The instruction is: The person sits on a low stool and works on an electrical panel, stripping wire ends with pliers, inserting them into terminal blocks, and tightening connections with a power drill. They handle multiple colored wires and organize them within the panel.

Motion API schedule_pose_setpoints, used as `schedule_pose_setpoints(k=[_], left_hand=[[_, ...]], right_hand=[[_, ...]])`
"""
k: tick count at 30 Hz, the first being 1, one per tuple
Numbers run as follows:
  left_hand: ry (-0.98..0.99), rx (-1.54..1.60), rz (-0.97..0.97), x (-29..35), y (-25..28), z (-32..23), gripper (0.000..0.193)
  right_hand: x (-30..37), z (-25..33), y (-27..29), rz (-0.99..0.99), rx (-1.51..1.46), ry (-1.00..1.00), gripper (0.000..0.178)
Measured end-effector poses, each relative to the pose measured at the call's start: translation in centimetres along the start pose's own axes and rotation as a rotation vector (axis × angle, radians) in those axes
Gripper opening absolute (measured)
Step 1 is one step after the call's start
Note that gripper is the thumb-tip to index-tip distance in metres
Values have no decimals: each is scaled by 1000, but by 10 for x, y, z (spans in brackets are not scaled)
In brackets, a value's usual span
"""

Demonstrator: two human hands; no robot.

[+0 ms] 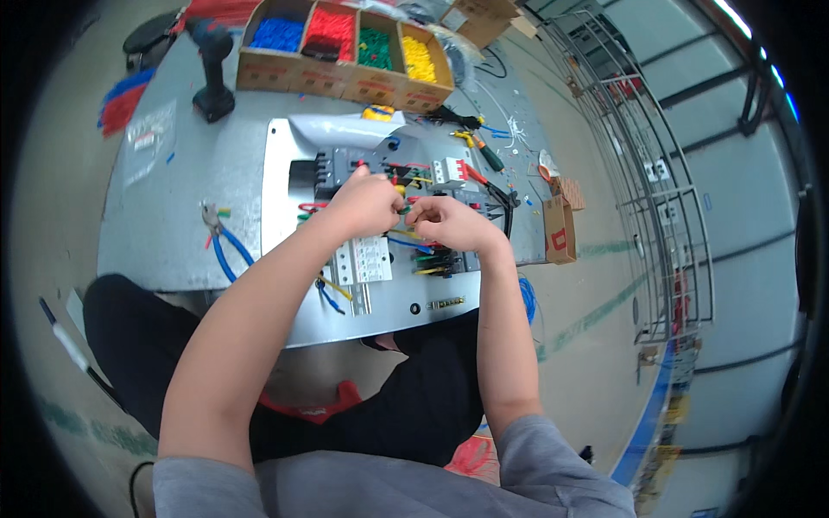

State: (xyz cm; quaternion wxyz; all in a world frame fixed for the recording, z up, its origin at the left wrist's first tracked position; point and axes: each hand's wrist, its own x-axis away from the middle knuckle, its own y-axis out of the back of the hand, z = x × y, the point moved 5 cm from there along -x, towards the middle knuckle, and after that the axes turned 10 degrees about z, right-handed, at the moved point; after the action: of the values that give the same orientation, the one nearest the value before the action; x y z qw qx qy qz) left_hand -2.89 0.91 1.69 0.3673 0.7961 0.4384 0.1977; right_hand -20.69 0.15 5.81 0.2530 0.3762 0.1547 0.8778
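A pale metal mounting panel (278, 198) carries electrical parts and coloured wires. My left hand (364, 205) is over its middle, fingers bent and closed against the lower edge of a black circuit breaker (332, 173). Close by on the right, my right hand (453, 223) has its fingers curled in a pinch among the wires. What either hand grips is too small or hidden to make out. Below the hands sits a row of white modular breakers (363, 262); above the right hand is a white and red breaker (447, 173). Yellow and blue wires (413, 246) run between the parts.
A cardboard box (345, 82) of blue, red, green and yellow pieces stands at the back. A cordless drill (212, 78) and blue-handled pliers (226, 242) lie left. Right are a screwdriver (490, 154), red-and-black cutters (494, 186) and a small carton (560, 229).
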Motion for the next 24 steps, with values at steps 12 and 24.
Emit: schedule_pose_setpoints(k=[12,24], left_hand=[[336,123,-182,130,99,27,26],[152,285,-132,139,37,29,29]], right_hand=[[33,4,28,-408,100,33,27],[-3,7,19,-330,178,-29,36]])
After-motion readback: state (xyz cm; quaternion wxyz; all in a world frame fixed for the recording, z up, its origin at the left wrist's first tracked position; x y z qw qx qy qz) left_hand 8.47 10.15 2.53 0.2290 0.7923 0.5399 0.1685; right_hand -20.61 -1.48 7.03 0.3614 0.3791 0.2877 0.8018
